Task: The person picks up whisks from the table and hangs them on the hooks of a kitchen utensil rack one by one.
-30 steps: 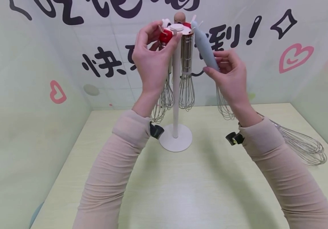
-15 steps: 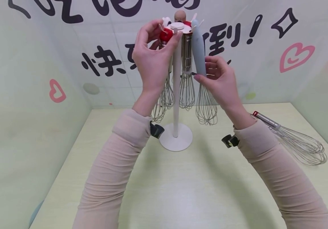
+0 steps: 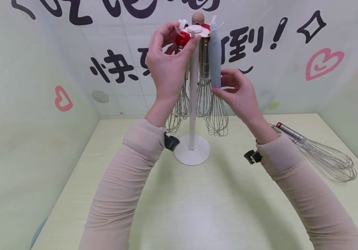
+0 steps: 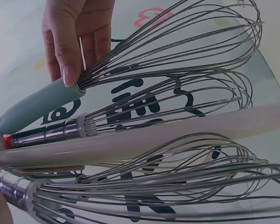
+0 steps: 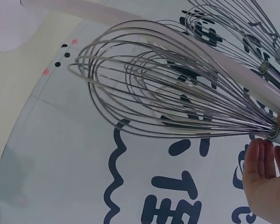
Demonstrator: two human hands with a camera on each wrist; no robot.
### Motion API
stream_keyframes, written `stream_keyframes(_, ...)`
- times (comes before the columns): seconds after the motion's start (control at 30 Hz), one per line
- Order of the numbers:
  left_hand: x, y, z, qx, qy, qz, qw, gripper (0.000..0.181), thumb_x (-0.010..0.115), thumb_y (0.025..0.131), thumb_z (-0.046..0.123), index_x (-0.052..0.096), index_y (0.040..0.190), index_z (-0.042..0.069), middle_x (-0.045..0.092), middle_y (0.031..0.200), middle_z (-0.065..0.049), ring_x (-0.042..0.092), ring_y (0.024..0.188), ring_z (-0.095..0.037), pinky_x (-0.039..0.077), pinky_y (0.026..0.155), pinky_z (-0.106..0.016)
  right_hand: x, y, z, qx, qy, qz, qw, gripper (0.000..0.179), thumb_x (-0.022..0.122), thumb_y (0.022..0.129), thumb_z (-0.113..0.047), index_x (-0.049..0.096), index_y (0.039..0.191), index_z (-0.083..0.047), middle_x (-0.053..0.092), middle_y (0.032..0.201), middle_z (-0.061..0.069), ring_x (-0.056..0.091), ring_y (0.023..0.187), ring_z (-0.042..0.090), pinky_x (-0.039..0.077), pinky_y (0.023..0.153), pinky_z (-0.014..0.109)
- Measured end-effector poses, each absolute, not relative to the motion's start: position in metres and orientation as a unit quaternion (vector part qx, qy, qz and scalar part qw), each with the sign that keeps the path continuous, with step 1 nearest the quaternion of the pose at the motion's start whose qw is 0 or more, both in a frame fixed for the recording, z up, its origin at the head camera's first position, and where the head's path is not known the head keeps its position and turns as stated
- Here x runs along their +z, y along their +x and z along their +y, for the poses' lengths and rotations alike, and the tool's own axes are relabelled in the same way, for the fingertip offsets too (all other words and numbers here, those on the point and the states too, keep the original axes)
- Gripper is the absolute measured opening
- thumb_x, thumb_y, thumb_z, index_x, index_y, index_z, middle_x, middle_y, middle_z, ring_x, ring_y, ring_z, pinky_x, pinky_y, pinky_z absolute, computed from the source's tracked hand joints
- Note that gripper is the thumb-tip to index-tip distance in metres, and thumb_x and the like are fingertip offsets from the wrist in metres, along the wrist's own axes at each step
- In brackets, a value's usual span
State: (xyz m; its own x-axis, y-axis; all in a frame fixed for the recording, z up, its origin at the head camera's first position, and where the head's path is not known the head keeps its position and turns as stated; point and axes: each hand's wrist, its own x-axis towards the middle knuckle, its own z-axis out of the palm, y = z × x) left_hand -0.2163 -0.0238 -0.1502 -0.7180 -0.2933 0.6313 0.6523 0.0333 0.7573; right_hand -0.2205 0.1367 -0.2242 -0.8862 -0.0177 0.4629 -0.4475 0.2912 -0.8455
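My right hand [image 3: 239,92] pinches the lower end of the pale blue handle of a balloon whisk [image 3: 215,57]. That whisk hangs upright, its top against a hook at the right of the white whisk stand [image 3: 193,90]. In the left wrist view, thumb and fingers meet where the blue handle [image 4: 46,105] joins the wires. My left hand [image 3: 168,66] grips the stand's top, its thumb at the rim and its fingers behind a red-topped whisk [image 3: 182,39]. Another steel-handled whisk [image 3: 204,59] hangs beside the blue one. Part of the left fingers is hidden.
Steel whisks [image 3: 316,149] lie on the table [image 3: 179,208] at the right, partly behind the right forearm. The stand's round base [image 3: 192,154] rests toward the back. A printed backdrop [image 3: 119,100] rises behind it.
The blue-handled whisk has swung from a slant to upright, moving left toward the pole. My right hand has moved left and down with it. The left hand has stayed in place.
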Motion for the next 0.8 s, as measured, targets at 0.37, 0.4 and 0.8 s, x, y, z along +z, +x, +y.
stream_keyframes(0.37,-0.151,-0.217,-0.023,-0.682,-0.141,-0.628,0.347,0.047,0.08,0.073,0.006,0.059,0.115,-0.002,0.062,0.113,-0.012,0.059,0.097,-0.013,0.054,0.088,-0.015,-0.24,-0.224,0.167,0.481,0.129,-0.85,0.173,0.037,0.069,0.086,-0.013,0.06,0.12,-0.003,0.064,0.106,0.011,0.056,0.085,-0.005,0.05,0.08,0.007)
stream_keyframes(0.4,-0.151,-0.217,-0.023,-0.682,-0.142,-0.627,0.348,0.047,0.08,0.073,0.006,0.059,0.115,-0.003,0.061,0.113,-0.012,0.059,0.097,-0.013,0.054,0.088,-0.015,-0.242,-0.224,0.171,0.479,0.124,-0.851,0.175,0.035,0.069,0.086,-0.013,0.061,0.119,-0.003,0.065,0.104,0.008,0.056,0.084,-0.007,0.05,0.079,0.006)
stream_keyframes(0.8,-0.153,-0.222,-0.023,-0.679,-0.148,-0.624,0.358,0.047,0.08,0.073,0.006,0.06,0.115,-0.003,0.062,0.111,-0.013,0.06,0.095,-0.014,0.055,0.088,-0.015,-0.268,-0.228,0.219,0.422,0.064,-0.888,0.171,0.035,0.064,0.09,-0.023,0.061,0.118,-0.002,0.065,0.101,0.008,0.05,0.077,-0.014,0.042,0.073,0.0)
